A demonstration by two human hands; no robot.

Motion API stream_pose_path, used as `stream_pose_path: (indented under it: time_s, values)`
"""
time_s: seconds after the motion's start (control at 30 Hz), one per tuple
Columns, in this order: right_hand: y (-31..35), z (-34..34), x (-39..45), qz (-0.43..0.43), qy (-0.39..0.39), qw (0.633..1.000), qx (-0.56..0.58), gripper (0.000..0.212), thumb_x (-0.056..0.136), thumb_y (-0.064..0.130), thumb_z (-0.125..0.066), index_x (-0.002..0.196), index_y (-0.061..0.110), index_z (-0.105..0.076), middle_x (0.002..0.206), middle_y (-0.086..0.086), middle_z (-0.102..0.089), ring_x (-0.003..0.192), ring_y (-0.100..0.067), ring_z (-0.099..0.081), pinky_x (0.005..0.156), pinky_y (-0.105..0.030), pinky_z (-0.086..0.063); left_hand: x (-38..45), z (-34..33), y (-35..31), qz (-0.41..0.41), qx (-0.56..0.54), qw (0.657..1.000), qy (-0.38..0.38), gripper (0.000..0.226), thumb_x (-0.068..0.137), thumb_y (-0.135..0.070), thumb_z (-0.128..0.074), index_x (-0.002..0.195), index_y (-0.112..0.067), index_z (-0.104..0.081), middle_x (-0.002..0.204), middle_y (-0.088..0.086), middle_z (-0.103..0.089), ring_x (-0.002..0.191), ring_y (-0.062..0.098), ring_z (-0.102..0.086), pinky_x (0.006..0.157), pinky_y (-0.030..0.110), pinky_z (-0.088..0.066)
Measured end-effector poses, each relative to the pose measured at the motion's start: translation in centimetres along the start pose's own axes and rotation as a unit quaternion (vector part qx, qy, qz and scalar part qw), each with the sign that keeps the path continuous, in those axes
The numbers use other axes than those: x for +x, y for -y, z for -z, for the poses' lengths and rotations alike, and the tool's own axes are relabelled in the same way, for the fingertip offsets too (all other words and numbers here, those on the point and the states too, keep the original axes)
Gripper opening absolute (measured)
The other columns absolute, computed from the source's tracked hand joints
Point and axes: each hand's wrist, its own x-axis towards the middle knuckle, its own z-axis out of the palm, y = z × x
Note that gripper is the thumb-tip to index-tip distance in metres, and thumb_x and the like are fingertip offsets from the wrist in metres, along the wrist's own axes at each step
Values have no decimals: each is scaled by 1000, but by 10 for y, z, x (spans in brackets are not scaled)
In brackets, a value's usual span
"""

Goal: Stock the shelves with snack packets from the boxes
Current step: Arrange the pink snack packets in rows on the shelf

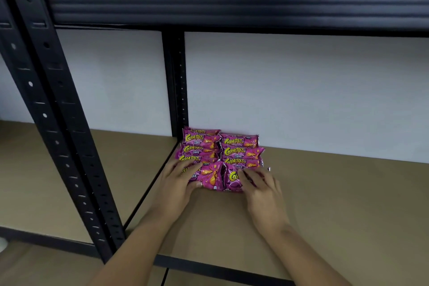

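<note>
Purple snack packets [220,155] marked "Corntoz Chilli Cheez" lie in two overlapping columns on the brown board shelf [325,204], at its back left corner against the white wall [301,88] and beside a black perforated upright [175,81]. The left hand [178,181] rests on the nearest packet of the left column, fingers spread over its top and thumb at its near edge. The right hand [260,183] lies flat on the nearest packet of the right column, fingers straight. Another black post [58,104] stands at the near left.
</note>
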Motion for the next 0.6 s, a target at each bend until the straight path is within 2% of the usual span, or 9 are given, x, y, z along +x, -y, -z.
stream_pose_path:
  time_s: [0.07, 0.13, 0.2, 0.23, 0.33, 0.37, 0.43, 0.5, 0.6]
  values:
    - [0, -7, 0, 9, 28, 999, -22, 66, 68, -1, -74, 132, 11, -62, 131, -7, -62, 128, -34, -50, 107, -48, -43, 0, -2, 2, -1, -7, 1000, -2, 50, 79, -25, -82, 127, -19, -69, 125, 1, -67, 119, 24, -52, 101, 38, -48]
    - [2, -12, -4, 9, 28, 999, -26, 51, 89, 17, -59, 139, 9, -55, 142, -12, -54, 139, -35, -42, 116, -48, -28, -2, -5, 4, -2, -6, 1000, -2, 50, 78, -21, -83, 127, -18, -69, 125, 4, -68, 118, 28, -57, 99, 45, -52]
    - [4, -13, -7, 2, 41, 999, -26, 53, 99, 34, -37, 144, 8, -48, 150, -14, -45, 144, -34, -35, 116, -47, -18, -3, -10, 7, -5, 2, 1000, -3, 46, 83, -23, -78, 127, -18, -69, 126, 7, -68, 119, 31, -59, 98, 50, -52]
    - [4, -14, -8, 4, 52, 998, -32, 55, 100, 35, -33, 146, 8, -44, 152, -14, -41, 145, -33, -32, 116, -46, -15, -4, -11, 7, -7, 7, 1000, -4, 43, 86, -28, -71, 127, -18, -69, 126, 7, -68, 120, 31, -58, 99, 50, -51]
    - [1, -13, -10, 19, 59, 998, -33, 57, 95, 17, -40, 151, 9, -35, 158, -15, -33, 148, -32, -23, 119, -43, -4, -3, -10, 7, -15, 28, 999, 1, 45, 90, -40, -53, 129, -20, -67, 129, 7, -67, 125, 28, -51, 110, 43, -38]
    - [0, -12, -10, 20, 61, 998, -26, 63, 89, 8, -37, 152, 8, -34, 158, -15, -32, 148, -32, -22, 119, -43, -1, -3, -10, 7, -12, 35, 999, 6, 44, 91, -38, -56, 131, -21, -66, 132, 8, -65, 129, 30, -51, 112, 42, -32]
    - [1, -7, -8, 15, 65, 998, -16, 77, 75, 1, -30, 151, 7, -35, 157, -14, -34, 148, -32, -24, 118, -41, 0, -4, -10, 4, 5, 29, 999, 20, 46, 90, -25, -70, 135, -22, -62, 141, 10, -58, 135, 36, -48, 114, 51, -26]
    - [4, -3, -6, 11, 73, 997, 5, 87, 67, -7, -45, 152, 7, -33, 157, -12, -35, 148, -29, -22, 118, -39, 0, -5, -7, 1, 22, 8, 999, 37, 57, 88, -17, -74, 141, -22, -54, 150, 9, -47, 143, 34, -37, 117, 55, -18]
    - [10, 5, -6, 7, 67, 997, 32, 95, 63, -15, -64, 151, 5, -35, 155, -11, -39, 146, -24, -27, 118, -37, -8, -11, 1, -6, 34, -11, 998, 52, 63, 96, -18, -65, 150, -26, -36, 160, 3, -27, 150, 22, -15, 123, 45, 0]
